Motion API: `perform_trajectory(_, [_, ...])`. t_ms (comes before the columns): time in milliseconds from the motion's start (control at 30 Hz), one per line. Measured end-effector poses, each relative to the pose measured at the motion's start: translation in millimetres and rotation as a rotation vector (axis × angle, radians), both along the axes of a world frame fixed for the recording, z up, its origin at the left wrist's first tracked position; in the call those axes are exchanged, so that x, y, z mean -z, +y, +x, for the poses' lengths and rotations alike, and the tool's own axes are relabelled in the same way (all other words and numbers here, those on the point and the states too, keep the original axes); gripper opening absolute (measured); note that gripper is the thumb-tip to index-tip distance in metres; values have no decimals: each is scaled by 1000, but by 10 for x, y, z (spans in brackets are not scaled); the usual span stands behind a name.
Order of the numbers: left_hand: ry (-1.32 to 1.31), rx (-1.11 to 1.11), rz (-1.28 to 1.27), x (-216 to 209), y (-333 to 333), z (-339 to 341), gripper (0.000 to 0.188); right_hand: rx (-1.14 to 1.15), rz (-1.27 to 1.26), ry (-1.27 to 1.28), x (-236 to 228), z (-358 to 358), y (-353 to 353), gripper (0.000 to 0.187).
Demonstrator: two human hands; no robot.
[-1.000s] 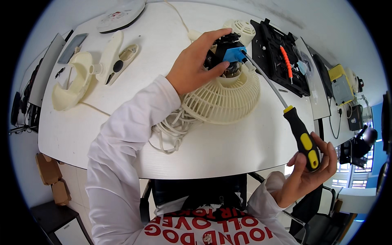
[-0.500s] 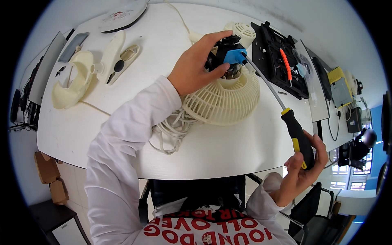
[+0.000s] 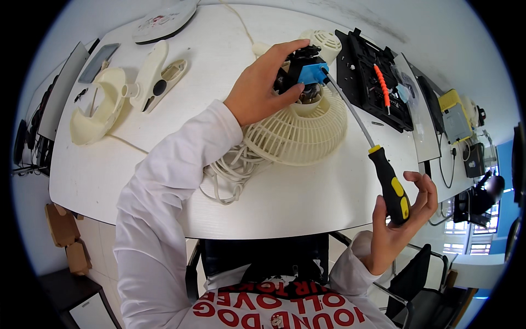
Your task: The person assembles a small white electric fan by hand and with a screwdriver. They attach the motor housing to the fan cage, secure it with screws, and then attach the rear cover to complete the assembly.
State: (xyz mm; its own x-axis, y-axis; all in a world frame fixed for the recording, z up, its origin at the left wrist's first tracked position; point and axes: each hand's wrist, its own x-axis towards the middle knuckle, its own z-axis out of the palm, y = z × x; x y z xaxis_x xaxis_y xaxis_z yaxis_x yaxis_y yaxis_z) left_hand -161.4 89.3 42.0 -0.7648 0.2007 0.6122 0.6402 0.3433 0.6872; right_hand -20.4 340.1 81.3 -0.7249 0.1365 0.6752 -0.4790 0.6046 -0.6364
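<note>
My left hand point(image 3: 256, 90) grips an electric fan's motor point(image 3: 313, 73), thumb at the front and fingers over the top. The motor is black with a bright blue cover and stands on a cream fan grille point(image 3: 298, 134) lying on the table. A long screwdriver point(image 3: 390, 186) with a black and yellow handle slants up to the motor, its tip at a black fitting beside the blue cover. Whether the tip sits in a screw is too small to tell. My right hand point(image 3: 400, 236) holds the handle's end loosely, fingers half curled around it.
Coiled white cord point(image 3: 227, 172) lies left of the grille. Farther left are a cream curved housing point(image 3: 101, 118) and a cream stand part point(image 3: 153, 71). A cream vented cover point(image 3: 327, 44) sits behind the motor. At right is a black tool case point(image 3: 364, 82) with an orange-handled tool point(image 3: 382, 85).
The screwdriver's handle has turned, showing more yellow, and shifted slightly left. My right fingers have loosened and spread around its end. My left hand stays on the motor.
</note>
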Motion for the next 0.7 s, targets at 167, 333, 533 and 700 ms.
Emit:
perform_trajectory(167, [16,6,9,3,11,-7,63,133,-55,-74,13,41,94,55])
perform_trajectory(333, [21,15,19,14,2,-22,63,77,-56,-239,62,11,168,49])
perform_trajectory(533, [-26,0,0,-18,-2,9,63,57,153,46,51,13,61,83])
perform_trajectory(700, [-21,1,14,-13,17,7,63,-5,220,104,124,18,180,71])
